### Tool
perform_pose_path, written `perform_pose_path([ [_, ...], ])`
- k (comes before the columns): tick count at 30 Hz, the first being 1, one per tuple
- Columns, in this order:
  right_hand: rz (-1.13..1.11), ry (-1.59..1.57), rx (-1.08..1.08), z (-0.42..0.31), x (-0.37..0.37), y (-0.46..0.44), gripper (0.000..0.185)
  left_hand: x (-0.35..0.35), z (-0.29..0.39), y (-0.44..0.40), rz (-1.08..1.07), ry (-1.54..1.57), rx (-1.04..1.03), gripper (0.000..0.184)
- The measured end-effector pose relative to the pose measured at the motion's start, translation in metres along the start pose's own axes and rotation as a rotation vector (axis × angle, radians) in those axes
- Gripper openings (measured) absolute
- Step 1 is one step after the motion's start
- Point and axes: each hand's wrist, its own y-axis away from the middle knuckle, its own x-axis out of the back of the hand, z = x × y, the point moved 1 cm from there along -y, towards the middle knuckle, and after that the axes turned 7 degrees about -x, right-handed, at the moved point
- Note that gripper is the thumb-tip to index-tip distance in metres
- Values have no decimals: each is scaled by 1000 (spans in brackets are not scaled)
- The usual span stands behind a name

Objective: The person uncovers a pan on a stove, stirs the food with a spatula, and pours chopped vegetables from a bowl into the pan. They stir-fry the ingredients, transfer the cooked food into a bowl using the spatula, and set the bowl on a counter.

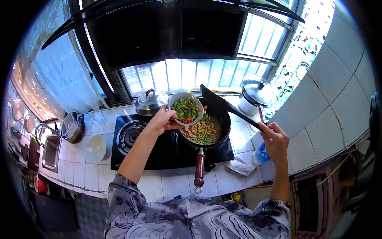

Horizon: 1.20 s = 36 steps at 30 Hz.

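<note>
My left hand point(164, 120) grips the rim of a pale bowl point(172, 100) holding chopped green and red peppers point(187, 109). The bowl is tilted above the left side of a dark frying pan point(227, 129). Inside the pan lie browned meat pieces and green bits point(203, 132). Raised to the right, my right hand point(275, 139) is closed around the handle of a black spatula point(227, 105), its blade up and away from the food. The pan's brown wooden handle point(199, 169) points toward me with no hand on it.
The pan sits on a black gas stove point(159, 155) with a bare left burner point(133, 135). Behind stands a lidded metal pot point(151, 103); a lidded saucepan point(254, 99) is at the back right. A white bowl point(96, 149), a folded cloth point(240, 166) and a blue-white package point(260, 155) lie on the tiled counter.
</note>
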Motion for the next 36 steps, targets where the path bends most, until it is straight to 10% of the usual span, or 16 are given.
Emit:
perform_pose_path([
  [36,-461,183,3,-30,57,-105,22,-15,-2,-20,81,49,-119,59],
])
